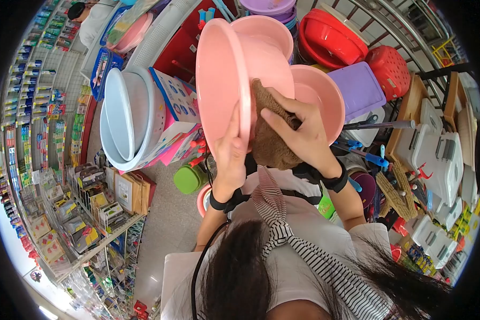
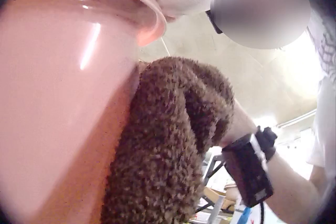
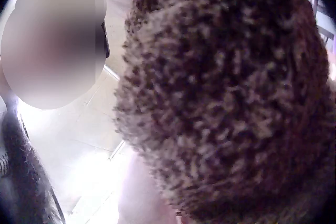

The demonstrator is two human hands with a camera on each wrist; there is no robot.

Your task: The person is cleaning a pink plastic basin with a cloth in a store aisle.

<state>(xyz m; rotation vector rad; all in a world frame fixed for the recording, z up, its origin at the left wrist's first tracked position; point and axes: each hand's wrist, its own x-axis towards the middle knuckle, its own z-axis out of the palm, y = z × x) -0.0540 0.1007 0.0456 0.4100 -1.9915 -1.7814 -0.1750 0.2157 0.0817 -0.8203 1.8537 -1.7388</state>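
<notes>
A pink plastic basin [image 1: 218,80] is tilted up on its side in front of the person, its rim facing left in the head view. The left hand [image 1: 231,160] grips the rim at the near edge, thumb and fingers on either side of it. In the right hand [image 1: 304,130] is a bunched brown fluffy cloth [image 1: 269,141], pressed against the basin's outer wall. The cloth [image 2: 168,145] lies along the pink wall [image 2: 52,98] in the left wrist view. It fills most of the right wrist view, where the cloth [image 3: 226,98] hides the fingers.
More pink basins stand behind, one pink basin [image 1: 325,96] at the right. Red basins [image 1: 330,40] and a purple lid [image 1: 357,90] lie farther back. Light blue basins [image 1: 125,117] sit at the left on boxes. A green stool [image 1: 189,178] stands on the floor.
</notes>
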